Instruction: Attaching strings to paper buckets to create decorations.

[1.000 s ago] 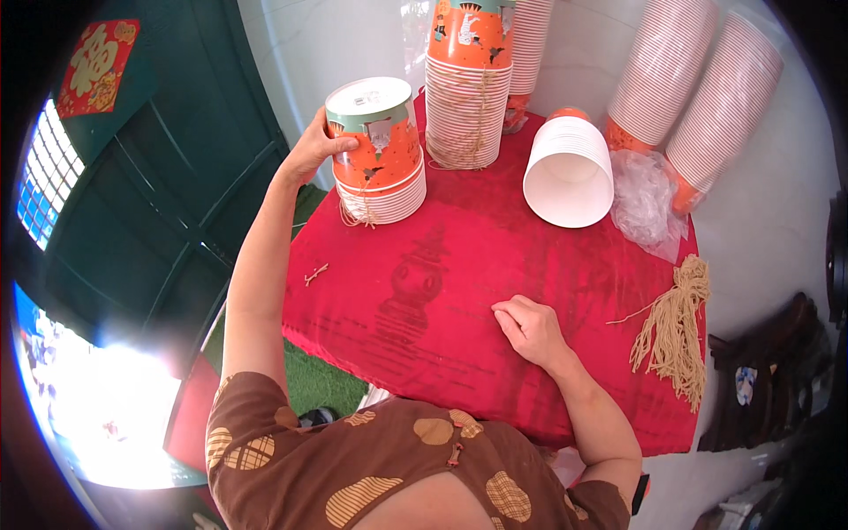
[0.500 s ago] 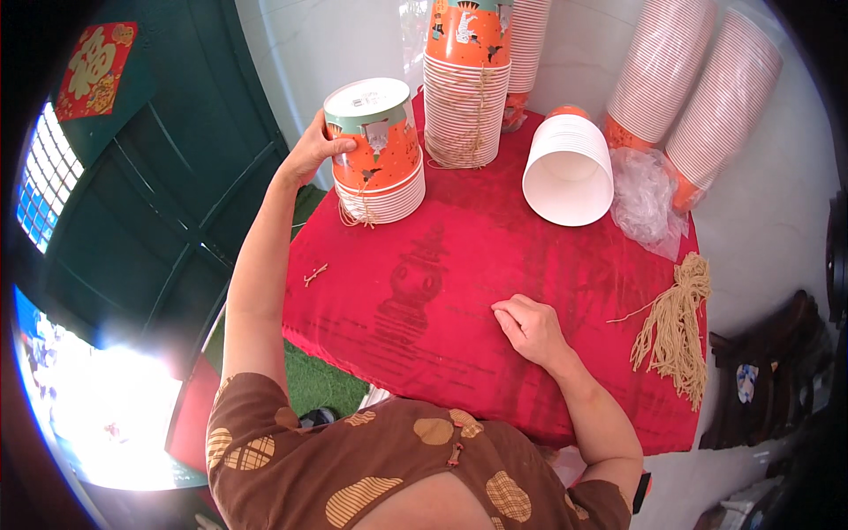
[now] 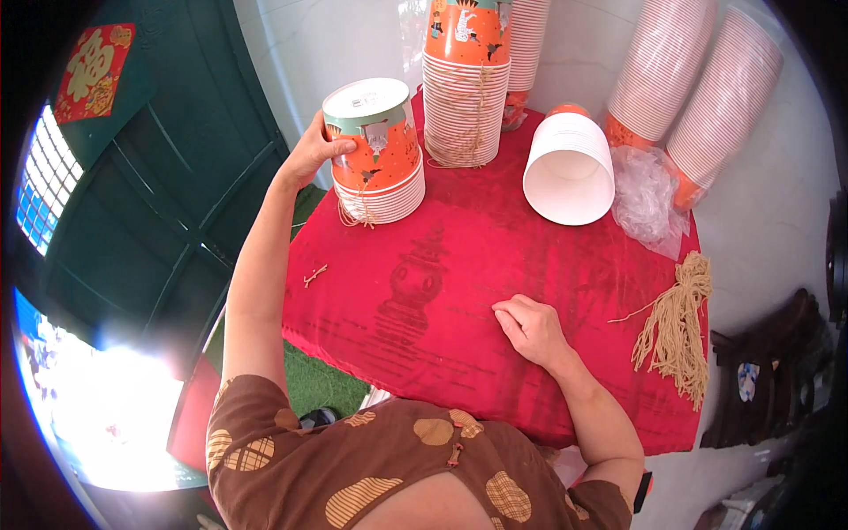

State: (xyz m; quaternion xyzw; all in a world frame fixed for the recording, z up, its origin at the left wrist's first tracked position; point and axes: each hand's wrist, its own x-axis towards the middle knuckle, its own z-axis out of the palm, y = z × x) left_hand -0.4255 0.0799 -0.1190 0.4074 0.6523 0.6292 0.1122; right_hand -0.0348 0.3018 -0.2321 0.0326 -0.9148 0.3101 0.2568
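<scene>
Nothing is shifting: the left hand (image 3: 311, 152) is still gripping the stack of paper cups (image 3: 375, 150), the right hand (image 3: 528, 329) still resting.

A short stack of orange-and-white paper buckets (image 3: 378, 150), nested upside down and topped by one with a green band and a pale flat base, stands at the far left edge of the red cloth-covered surface (image 3: 459, 309). The topmost bucket sits slightly tilted above the ribbed white rims of those beneath it. Printed cartoon figures run around its orange wall. The left hand (image 3: 314, 150) grips the stack's upper left side, fingers wrapped around the green band. Thin tan string hangs loose at the stack's foot.
</scene>
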